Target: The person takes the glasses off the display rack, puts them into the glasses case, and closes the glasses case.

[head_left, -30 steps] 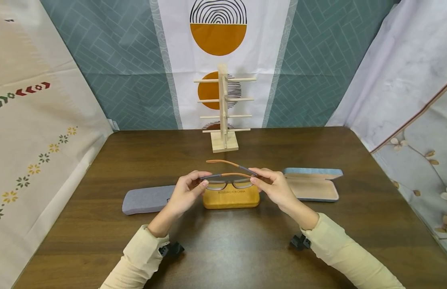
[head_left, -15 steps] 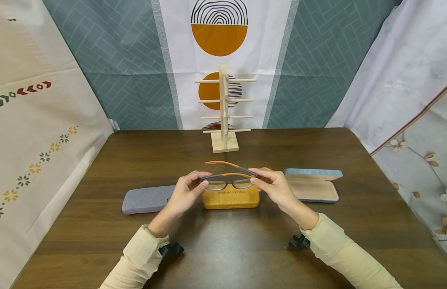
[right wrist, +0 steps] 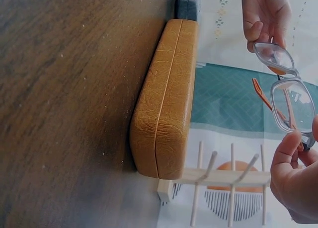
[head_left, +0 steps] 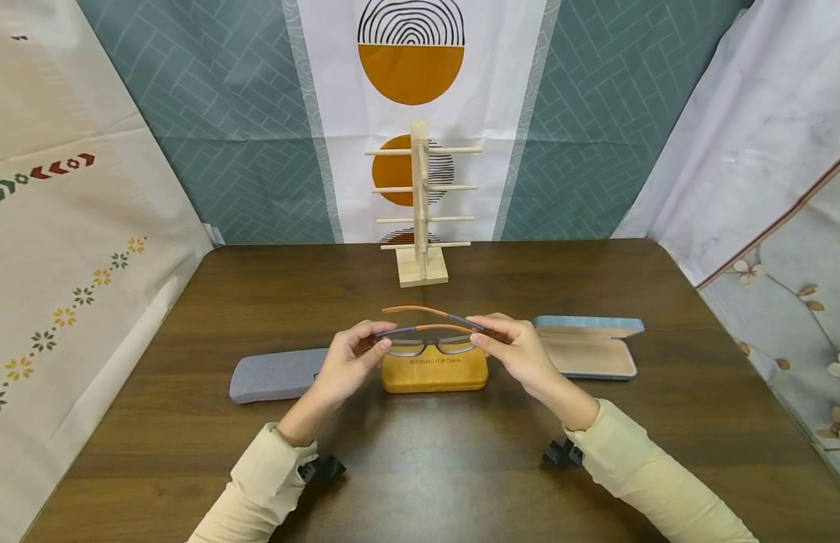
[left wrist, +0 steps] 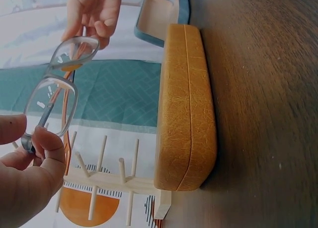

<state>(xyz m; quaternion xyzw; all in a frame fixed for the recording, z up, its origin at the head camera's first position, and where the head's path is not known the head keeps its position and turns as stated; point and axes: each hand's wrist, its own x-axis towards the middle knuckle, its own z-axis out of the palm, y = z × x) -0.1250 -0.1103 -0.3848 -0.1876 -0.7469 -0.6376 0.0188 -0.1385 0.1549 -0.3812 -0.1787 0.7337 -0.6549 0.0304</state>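
Note:
A pair of eyeglasses point(head_left: 430, 348) with a grey frame and orange-tipped temples is held up between both hands, just above a mustard-yellow glasses case point(head_left: 435, 375). My left hand point(head_left: 352, 358) pinches the frame at its left hinge corner between thumb and fingers. At the opposite corner, my right hand point(head_left: 511, 348) pinches the other hinge. Both wrist views show the lenses point(left wrist: 52, 101) upright and apart from the closed yellow case point(right wrist: 164, 99). The temples stretch away behind the lenses and cross one another in the head view.
On the left lies a closed grey-blue glasses case point(head_left: 274, 375), partly behind the left hand. To the right stands an opened blue case point(head_left: 590, 354) with beige lining. A wooden eyeglass rack point(head_left: 421, 204) with several pegs stands at the back of the brown table point(head_left: 420, 467).
The farther temple's orange tip has swung slightly left and down in the head view. Both hands keep their pinch on the eyeglasses, almost unmoved.

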